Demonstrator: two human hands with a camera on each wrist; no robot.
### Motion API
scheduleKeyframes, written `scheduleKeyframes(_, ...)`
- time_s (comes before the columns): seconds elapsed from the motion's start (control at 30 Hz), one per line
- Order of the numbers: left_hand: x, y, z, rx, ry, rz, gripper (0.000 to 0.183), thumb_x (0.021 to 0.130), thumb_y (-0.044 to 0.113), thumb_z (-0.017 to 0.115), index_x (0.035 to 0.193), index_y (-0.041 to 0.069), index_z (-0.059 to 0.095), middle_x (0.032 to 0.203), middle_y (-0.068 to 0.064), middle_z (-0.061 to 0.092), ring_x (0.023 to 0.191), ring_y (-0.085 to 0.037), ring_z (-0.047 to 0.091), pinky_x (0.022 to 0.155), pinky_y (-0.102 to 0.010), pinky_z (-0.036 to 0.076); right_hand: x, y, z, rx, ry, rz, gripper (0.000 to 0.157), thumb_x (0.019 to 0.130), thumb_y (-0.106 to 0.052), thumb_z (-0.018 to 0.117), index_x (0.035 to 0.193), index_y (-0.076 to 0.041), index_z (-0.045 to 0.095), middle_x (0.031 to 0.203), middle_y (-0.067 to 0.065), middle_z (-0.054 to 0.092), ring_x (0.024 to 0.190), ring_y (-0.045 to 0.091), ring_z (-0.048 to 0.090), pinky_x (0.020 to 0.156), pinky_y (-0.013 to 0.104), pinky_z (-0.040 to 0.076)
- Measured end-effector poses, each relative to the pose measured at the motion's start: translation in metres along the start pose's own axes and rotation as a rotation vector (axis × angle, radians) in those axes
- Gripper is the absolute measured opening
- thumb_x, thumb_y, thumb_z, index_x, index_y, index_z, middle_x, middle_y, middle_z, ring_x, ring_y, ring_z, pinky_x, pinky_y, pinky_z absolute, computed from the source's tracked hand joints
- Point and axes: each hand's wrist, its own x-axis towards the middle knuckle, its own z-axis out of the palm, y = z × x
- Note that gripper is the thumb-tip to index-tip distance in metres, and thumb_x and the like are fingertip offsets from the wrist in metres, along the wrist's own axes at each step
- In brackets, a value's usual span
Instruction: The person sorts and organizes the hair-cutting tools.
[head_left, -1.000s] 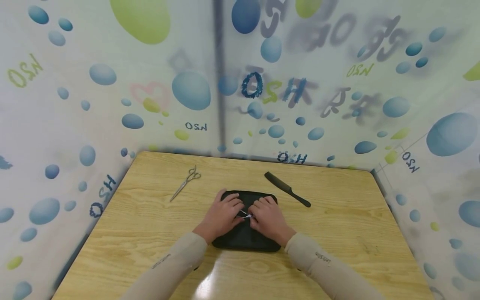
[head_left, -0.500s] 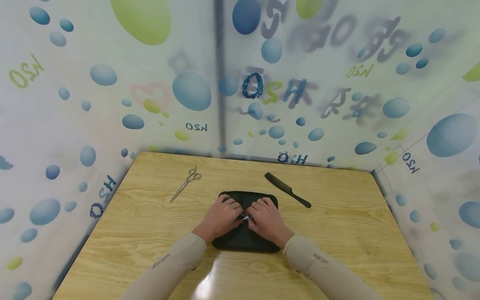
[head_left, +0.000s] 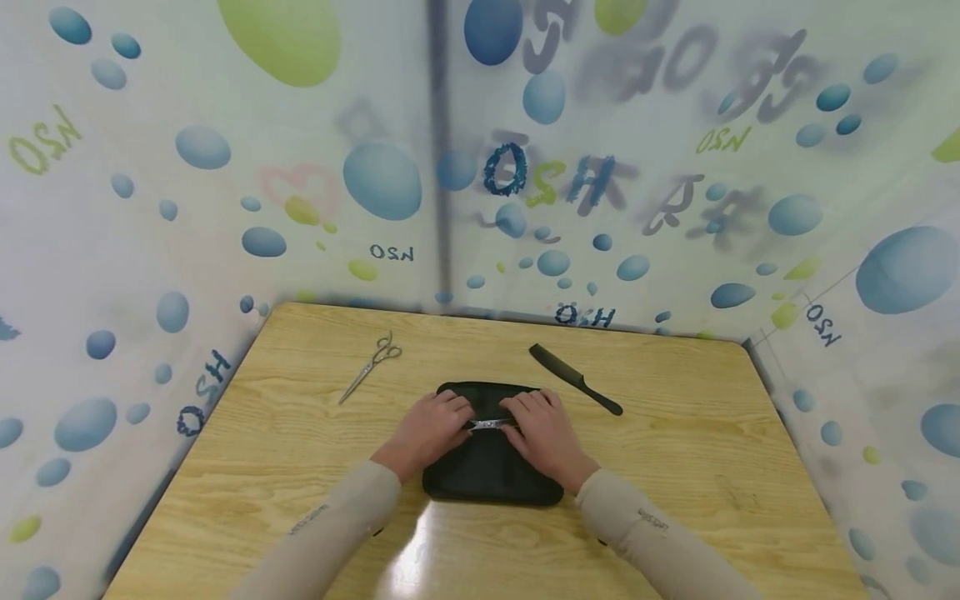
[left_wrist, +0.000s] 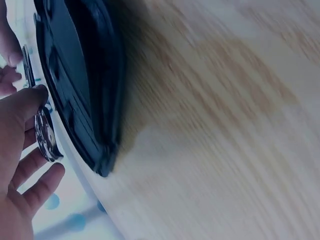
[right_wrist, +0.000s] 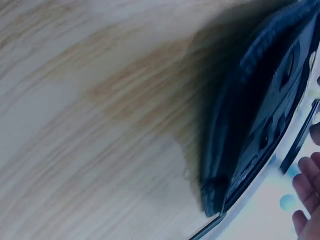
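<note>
In the head view both hands hold a pair of silver scissors [head_left: 489, 424] level above an open black case [head_left: 491, 479]. My left hand [head_left: 429, 425] pinches the handle end; the left wrist view shows the finger rings [left_wrist: 46, 134] beside the thumb and fingers of that left hand [left_wrist: 22, 145]. At the other end, my right hand [head_left: 550, 433] has the scissors between thumb and fingers. A dark-looking blade [right_wrist: 299, 142] shows near the right hand [right_wrist: 309, 187] in the right wrist view. The fingers hide both ends of the scissors from above.
Another pair of silver scissors [head_left: 371, 367] lies behind and left of the case. Behind and right lies a black comb [head_left: 573, 379] with a long handle. The wooden table [head_left: 675, 467] meets patterned walls [head_left: 645, 167] at the back and sides.
My hands have drawn apart, left hand leftward and right hand rightward, so more of the scissors shows between them. The case, comb and other scissors have stayed in place.
</note>
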Motion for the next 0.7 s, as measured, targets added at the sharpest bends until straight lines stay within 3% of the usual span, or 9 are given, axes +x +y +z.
scheduleKeyframes(0.3, -0.012, -0.022, -0.009, 0.004, -0.063, -0.056, 0.025, 0.091, 0.033, 0.069, 0.108, 0.016, 0.068, 0.112, 0.001, 0.069, 0.106, -0.019, 0.063, 0.087, -0.038, 0.054, -0.011, 0.028, -0.005, -0.035, -0.145, 0.163, 0.057, 0.088, -0.034, 0.072, 0.135, -0.01, 0.052, 0.131, 0.009, 0.059, 0.121, 0.026, 0.056, 0.105, 0.047, 0.04)
scheduleKeyframes(0.7, -0.026, -0.046, -0.009, 0.071, -0.059, -0.118, 0.025, 0.086, 0.029, 0.073, 0.106, 0.016, 0.067, 0.111, 0.002, 0.068, 0.104, -0.02, 0.064, 0.087, -0.04, 0.052, -0.023, 0.045, -0.021, 0.067, -0.323, 0.202, 0.086, 0.079, -0.046, 0.078, 0.145, -0.005, 0.043, 0.149, 0.014, 0.045, 0.136, 0.031, 0.044, 0.111, 0.055, 0.034)
